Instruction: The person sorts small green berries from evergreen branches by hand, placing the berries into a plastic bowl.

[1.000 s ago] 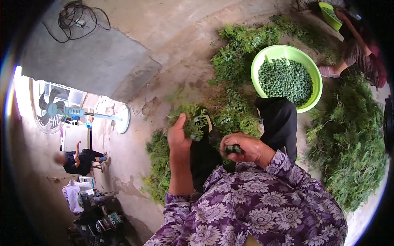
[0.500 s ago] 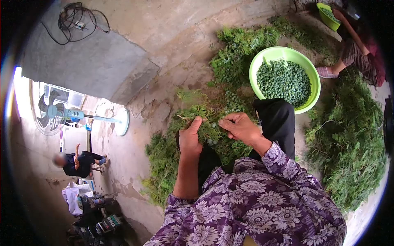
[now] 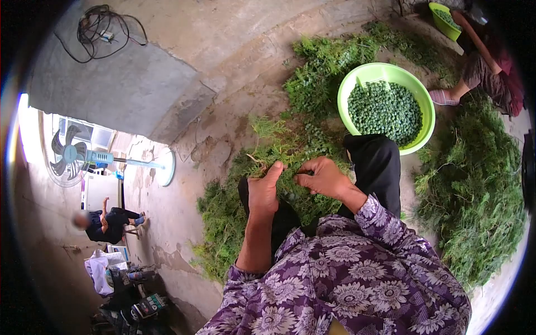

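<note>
My left hand (image 3: 263,191) is closed around the stem of a leafy evergreen sprig (image 3: 269,152), thumb pressed on it. My right hand (image 3: 326,178) is just to the right, thumb and forefinger pinched together at the sprig's side. What sits between those fingertips is too small to make out. Beyond my right knee stands a light green basin (image 3: 431,120) holding many small round green berries (image 3: 385,111). Cut evergreen branches (image 3: 223,223) lie on the floor under and around my hands.
A large heap of evergreen branches (image 3: 469,195) lies at right, another pile (image 3: 324,67) beyond the basin. At top right a person (image 3: 494,78) sits by a second green basin (image 3: 445,25). Leftward are a standing fan (image 3: 75,153), a seated person (image 3: 114,222) and coiled cable (image 3: 103,33).
My right hand has drawn slightly down, its fingers curling tighter. My left hand has shifted a little right and down, and the sprig's leafy tip has moved slightly right.
</note>
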`<state>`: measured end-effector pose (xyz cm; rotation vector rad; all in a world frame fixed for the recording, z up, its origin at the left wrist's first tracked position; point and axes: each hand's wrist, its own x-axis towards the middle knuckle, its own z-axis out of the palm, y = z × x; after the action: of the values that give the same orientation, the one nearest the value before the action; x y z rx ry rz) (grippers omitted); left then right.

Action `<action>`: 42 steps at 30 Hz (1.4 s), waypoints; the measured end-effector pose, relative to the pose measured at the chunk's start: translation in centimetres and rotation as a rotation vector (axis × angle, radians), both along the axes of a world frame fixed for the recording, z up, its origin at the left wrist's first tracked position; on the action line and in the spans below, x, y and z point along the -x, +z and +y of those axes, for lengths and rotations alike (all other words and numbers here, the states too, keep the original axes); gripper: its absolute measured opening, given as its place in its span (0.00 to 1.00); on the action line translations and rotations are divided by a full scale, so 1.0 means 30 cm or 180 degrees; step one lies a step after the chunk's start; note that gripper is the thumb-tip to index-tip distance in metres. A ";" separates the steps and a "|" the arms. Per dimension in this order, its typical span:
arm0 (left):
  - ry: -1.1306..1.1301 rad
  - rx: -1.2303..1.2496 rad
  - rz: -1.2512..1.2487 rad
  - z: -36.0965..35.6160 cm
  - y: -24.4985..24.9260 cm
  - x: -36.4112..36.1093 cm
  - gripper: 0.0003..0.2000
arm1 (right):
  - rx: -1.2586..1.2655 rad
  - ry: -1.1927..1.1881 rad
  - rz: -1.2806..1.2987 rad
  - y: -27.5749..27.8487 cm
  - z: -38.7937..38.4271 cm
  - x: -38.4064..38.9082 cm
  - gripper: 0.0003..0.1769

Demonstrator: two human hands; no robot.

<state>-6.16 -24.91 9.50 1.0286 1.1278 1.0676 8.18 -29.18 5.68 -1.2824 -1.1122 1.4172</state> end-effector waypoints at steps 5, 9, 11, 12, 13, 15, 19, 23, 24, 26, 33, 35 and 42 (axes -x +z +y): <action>-0.0073 0.0394 -0.0096 0.000 0.012 0.006 0.10 | -0.0035 -0.0017 0.0385 0.018 -0.009 -0.015 0.09; 0.0065 0.0648 -0.0095 -0.003 -0.005 0.003 0.09 | 0.0050 0.0136 0.0492 0.022 -0.011 -0.035 0.09; 0.0127 0.0463 0.0013 0.007 -0.011 0.014 0.09 | 0.0176 0.0364 0.0490 0.051 -0.022 -0.058 0.08; 0.0161 0.0545 -0.0116 0.034 -0.026 0.050 0.09 | 0.0299 0.0586 0.0496 0.070 -0.032 -0.072 0.08; 0.0192 0.0627 -0.0246 0.060 -0.037 0.084 0.10 | 0.0301 0.0586 0.0491 0.084 -0.043 -0.083 0.08; 0.0167 0.0793 -0.0616 0.104 -0.046 0.138 0.10 | 0.0117 0.0128 0.0686 0.100 -0.065 -0.109 0.06; 0.0062 0.1110 -0.1257 0.122 -0.092 0.178 0.15 | -0.0859 -0.1275 0.0666 0.107 -0.046 -0.255 0.06; -0.0244 0.1271 -0.1573 0.116 -0.082 0.163 0.17 | -0.1105 -0.2600 -0.3178 0.047 0.052 -0.512 0.23; -0.0246 0.1273 -0.1594 0.110 -0.082 0.161 0.17 | -0.1137 -0.2757 -0.3811 -0.033 0.091 -0.587 0.25; -0.0159 0.1291 -0.1566 0.113 -0.077 0.154 0.17 | -0.0889 -0.2811 -0.4543 -0.135 0.091 -0.700 0.23; -0.0158 0.1295 -0.1836 0.093 -0.082 0.125 0.15 | -0.0580 -0.2560 -0.0534 -0.264 0.068 -0.625 0.09; -0.0091 0.1405 -0.1644 0.094 -0.074 0.114 0.14 | 0.0103 -0.2058 0.3598 -0.268 0.056 -0.562 0.06; -0.0220 0.1338 -0.1965 0.073 -0.111 0.070 0.14 | 0.0458 0.0011 0.1448 -0.074 -0.021 -0.156 0.26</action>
<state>-8.25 -22.72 6.19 0.3581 0.7519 0.9445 12.86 -29.82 3.45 -0.9815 -0.7157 1.7084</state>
